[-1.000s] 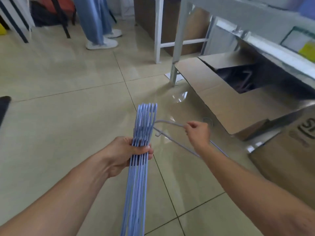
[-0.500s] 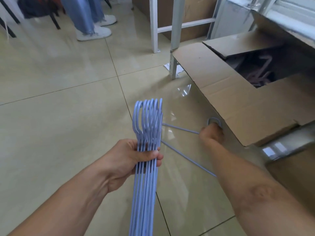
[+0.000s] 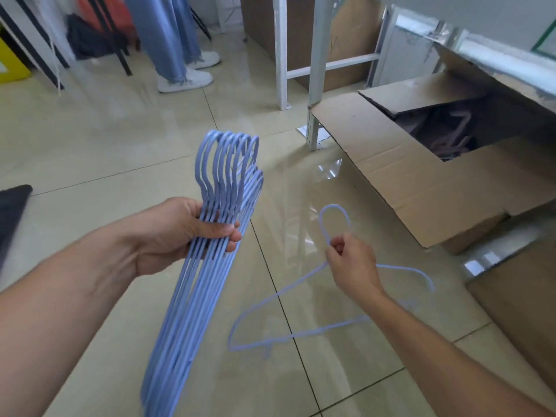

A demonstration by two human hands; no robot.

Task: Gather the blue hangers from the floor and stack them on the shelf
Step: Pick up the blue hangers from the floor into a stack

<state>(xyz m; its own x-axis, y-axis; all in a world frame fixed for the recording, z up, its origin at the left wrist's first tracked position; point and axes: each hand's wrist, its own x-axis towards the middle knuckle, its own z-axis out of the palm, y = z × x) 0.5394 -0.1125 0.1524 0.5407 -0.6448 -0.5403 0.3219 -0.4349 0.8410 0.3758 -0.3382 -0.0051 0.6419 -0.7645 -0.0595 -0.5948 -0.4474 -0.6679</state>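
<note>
One more hanger is off the floor, ready to join the bunch.

The left hand clasps the bunch of hangers tight, hooks up; the right hand, which half a second ago reached down by the cardboard box, now pinches a single hanger at its neck, apparently lifted clear. Open tile lies between them; the box flap crowds the right.

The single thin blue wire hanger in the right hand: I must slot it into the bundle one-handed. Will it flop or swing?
The single thin blue wire hanger probably keeps its shape: its outline looks unbent. Pinched only at the neck by the right hand, it may pivot. It seems light; two fingertips carry it.
</note>
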